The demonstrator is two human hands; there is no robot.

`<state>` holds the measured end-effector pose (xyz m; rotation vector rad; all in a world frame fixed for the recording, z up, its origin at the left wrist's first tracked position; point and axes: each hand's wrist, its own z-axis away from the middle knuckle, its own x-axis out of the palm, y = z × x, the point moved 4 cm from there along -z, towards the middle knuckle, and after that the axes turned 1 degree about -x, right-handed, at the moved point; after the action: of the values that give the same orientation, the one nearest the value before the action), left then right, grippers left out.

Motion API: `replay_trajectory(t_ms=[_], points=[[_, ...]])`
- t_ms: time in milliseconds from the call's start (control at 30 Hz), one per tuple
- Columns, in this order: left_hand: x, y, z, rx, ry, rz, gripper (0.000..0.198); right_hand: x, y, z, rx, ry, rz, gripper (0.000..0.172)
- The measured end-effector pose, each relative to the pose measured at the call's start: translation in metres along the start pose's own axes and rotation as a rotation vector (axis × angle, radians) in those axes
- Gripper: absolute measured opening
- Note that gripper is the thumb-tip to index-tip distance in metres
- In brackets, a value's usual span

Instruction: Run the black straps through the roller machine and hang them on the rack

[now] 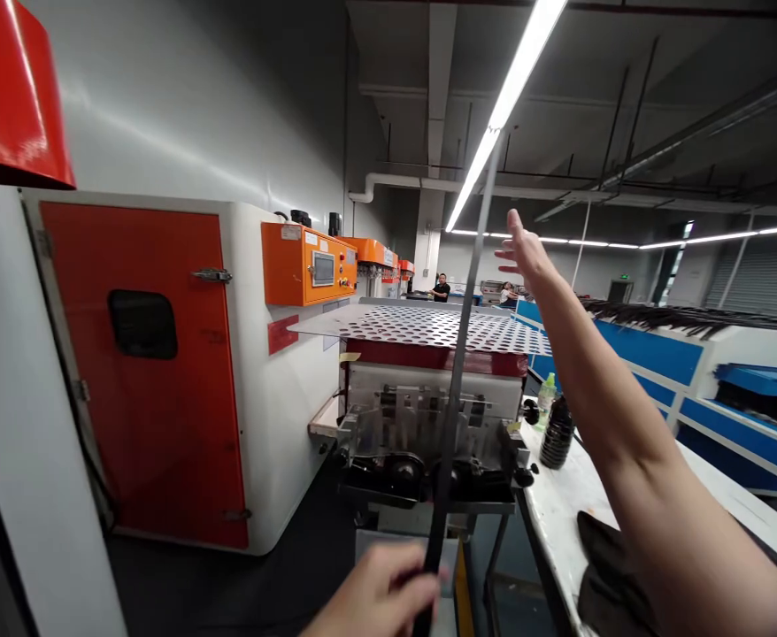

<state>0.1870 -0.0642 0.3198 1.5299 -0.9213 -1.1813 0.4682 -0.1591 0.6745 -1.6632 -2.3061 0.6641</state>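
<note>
Head view: in the left hand (385, 591), gripped low, a long dark strip (457, 372), nearly upright. Beside its upper length, the right hand (526, 255), raised, fingers spread, seemingly not touching. Beyond, across the top edge of the machine (367, 387), a perforated sheet (415, 326); near the left edge of the white table (561, 509), two bottles (557, 435).

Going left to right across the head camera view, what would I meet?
Glossy red cover, orange-red door, orange control box, left hand, long dark strip, right hand, dark bottle.
</note>
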Motion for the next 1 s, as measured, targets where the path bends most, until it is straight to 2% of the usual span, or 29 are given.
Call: replay_trajectory(t_ms=[67,133,167,267,300,367,433,500,567,667,767,867,1000], points=[[-0.007,0.041,-0.027,0.101,-0.127,0.067,0.028,-0.004,0.0,0.04,-0.021,0.028,0.067,0.048],[-0.016,0.075,-0.052,0.181,-0.147,0.122,0.03,-0.006,-0.004,0.109,-0.002,-0.037,0.116,0.047],[-0.02,0.086,-0.063,0.203,-0.137,0.145,0.029,-0.002,-0.003,0.148,0.094,-0.125,0.112,0.049],[-0.027,0.101,-0.081,0.25,-0.131,0.211,0.024,0.024,0.002,0.257,0.45,-0.47,-0.052,0.043],[-0.028,0.102,-0.084,0.261,-0.143,0.224,0.023,0.034,0.003,0.283,0.507,-0.541,-0.099,0.037],[-0.03,0.105,-0.088,0.27,-0.192,0.229,0.02,0.053,0.004,0.311,0.547,-0.598,-0.183,0.03],[-0.037,0.115,-0.095,0.258,-0.241,0.217,0.022,0.066,0.005,0.314,0.539,-0.601,-0.24,0.031],[-0.05,0.14,-0.108,0.265,-0.274,0.195,0.024,0.07,0.001,0.298,0.502,-0.61,-0.243,0.035],[-0.068,0.177,-0.126,0.303,-0.271,0.163,0.021,0.068,-0.008,0.271,0.403,-0.619,-0.177,0.035],[-0.091,0.241,-0.152,0.427,-0.251,0.131,0.018,0.061,-0.024,0.221,0.183,-0.554,-0.021,0.032],[-0.1,0.287,-0.163,0.563,-0.232,0.112,0.014,0.061,-0.025,0.185,0.025,-0.481,0.074,0.029],[-0.099,0.297,-0.16,0.588,-0.155,0.072,0.011,0.066,-0.012,0.173,-0.039,-0.455,0.101,0.028],[-0.093,0.278,-0.151,0.622,-0.091,0.038,0.011,0.076,0.008,0.181,0.007,-0.531,0.049,0.03]])
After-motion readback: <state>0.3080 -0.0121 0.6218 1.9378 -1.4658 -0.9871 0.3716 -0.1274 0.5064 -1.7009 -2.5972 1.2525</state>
